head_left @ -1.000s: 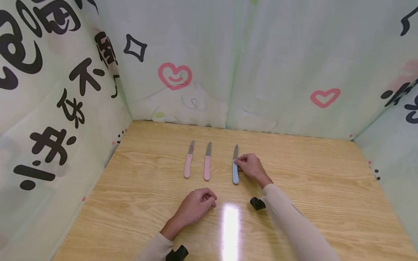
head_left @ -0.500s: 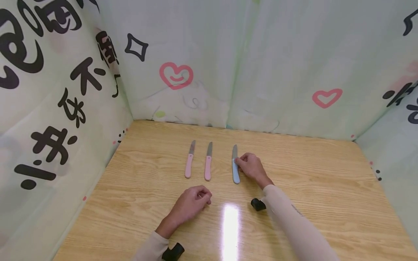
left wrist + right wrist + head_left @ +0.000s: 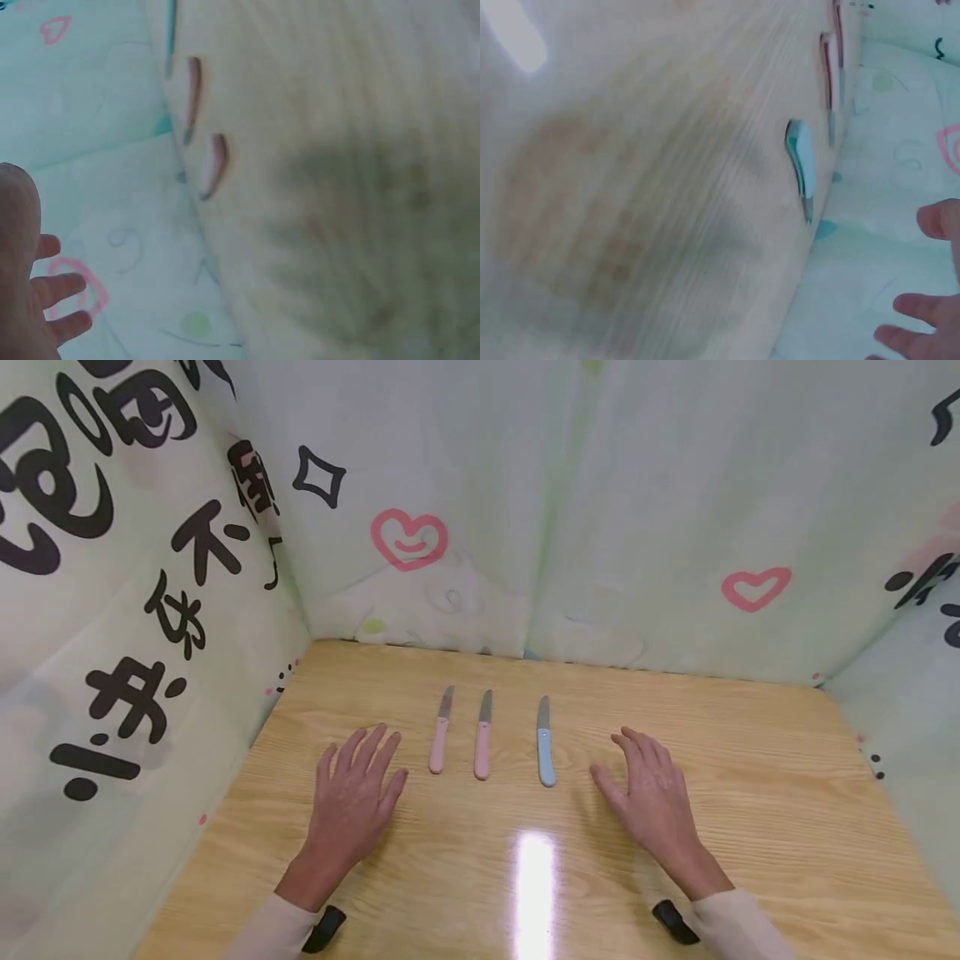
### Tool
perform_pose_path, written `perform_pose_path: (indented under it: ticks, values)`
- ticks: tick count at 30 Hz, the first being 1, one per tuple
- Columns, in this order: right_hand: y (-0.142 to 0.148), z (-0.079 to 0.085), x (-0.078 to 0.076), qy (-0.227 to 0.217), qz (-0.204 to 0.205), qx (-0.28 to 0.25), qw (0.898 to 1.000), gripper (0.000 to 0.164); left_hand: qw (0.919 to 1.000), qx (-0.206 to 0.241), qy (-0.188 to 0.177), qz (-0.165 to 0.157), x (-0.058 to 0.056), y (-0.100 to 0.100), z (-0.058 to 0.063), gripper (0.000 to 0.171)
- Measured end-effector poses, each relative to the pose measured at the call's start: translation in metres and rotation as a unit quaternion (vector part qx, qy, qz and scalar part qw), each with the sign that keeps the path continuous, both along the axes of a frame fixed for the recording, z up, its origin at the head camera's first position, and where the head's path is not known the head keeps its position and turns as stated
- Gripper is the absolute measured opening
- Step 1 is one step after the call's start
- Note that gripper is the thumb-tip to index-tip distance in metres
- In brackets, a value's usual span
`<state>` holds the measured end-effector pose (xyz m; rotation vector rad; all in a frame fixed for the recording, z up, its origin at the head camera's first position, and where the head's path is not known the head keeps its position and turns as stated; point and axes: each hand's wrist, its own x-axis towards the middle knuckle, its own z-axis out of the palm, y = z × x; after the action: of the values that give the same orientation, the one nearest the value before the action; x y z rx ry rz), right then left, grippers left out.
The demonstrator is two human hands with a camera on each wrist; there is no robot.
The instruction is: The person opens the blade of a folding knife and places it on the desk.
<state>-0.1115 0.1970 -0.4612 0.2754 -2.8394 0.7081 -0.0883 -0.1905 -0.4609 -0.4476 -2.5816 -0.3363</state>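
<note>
Three knives lie in a row on the wooden table, blades pointing to the far edge. On the left is a pink-handled knife (image 3: 439,739), beside it a second pink-handled knife (image 3: 482,743), and farther right a blue-handled knife (image 3: 545,752). My left hand (image 3: 352,802) is spread above the table left of the row, fingers extended, holding nothing. To the right of the blue knife, my right hand (image 3: 652,793) hovers with parted fingers and touches no knife. Both wrist views show the knives apart from the hands.
A wooden tabletop (image 3: 750,760) lies under everything, with a bright light reflection near the front. Pale printed curtains (image 3: 637,485) enclose its back, left and right sides. Black wrist-camera mounts sit below each wrist.
My right hand has let go of the blue-handled knife and drawn back to the right. My left hand has moved left and forward, its curled fingers now spread. The knives stay in their row.
</note>
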Motion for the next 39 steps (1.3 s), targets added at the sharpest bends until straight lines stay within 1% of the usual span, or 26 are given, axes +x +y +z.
perform_pose_path:
  ticks: [3, 5, 6, 9, 12, 16, 22, 29, 36, 39]
  values:
    - [0.006, -0.002, 0.020, -0.015, -0.003, 0.032, 0.999, 0.074, 0.9994, -0.011, -0.025, 0.022, 0.009, -0.012, -0.007, 0.076]
    - [0.009, -0.006, 0.029, -0.032, -0.007, 0.041, 0.999, 0.081, 0.9978, -0.012, -0.058, 0.030, 0.012, -0.014, -0.009, 0.080]
    - [0.011, -0.007, 0.033, -0.038, -0.011, 0.044, 0.998, 0.083, 0.9962, -0.013, -0.081, 0.031, 0.013, -0.014, -0.010, 0.081]
    - [0.016, -0.012, 0.040, -0.055, -0.020, 0.048, 0.997, 0.087, 0.9893, -0.019, -0.141, 0.031, 0.012, -0.011, -0.010, 0.085]
    - [0.019, -0.016, 0.041, -0.070, -0.025, 0.046, 0.996, 0.090, 0.9839, -0.034, -0.172, 0.035, 0.013, -0.008, -0.010, 0.089]
    - [0.023, -0.018, 0.043, -0.083, -0.031, 0.038, 0.995, 0.091, 0.9837, -0.050, -0.167, 0.043, 0.013, -0.005, -0.011, 0.094]
    - [0.027, -0.019, 0.043, -0.083, -0.030, 0.029, 0.996, 0.091, 0.9867, -0.045, -0.150, 0.042, 0.012, -0.001, -0.013, 0.095]
    - [0.025, -0.014, 0.042, -0.089, -0.020, 0.029, 0.995, 0.091, 0.9845, -0.041, -0.165, 0.043, 0.015, 0.001, -0.016, 0.095]
    - [0.023, -0.013, 0.045, -0.098, -0.015, 0.033, 0.995, 0.092, 0.9857, -0.037, -0.160, 0.038, 0.015, 0.001, -0.017, 0.094]
    - [0.021, -0.014, 0.047, -0.101, -0.012, 0.028, 0.994, 0.092, 0.9852, -0.036, -0.163, 0.037, 0.015, 0.002, -0.018, 0.094]
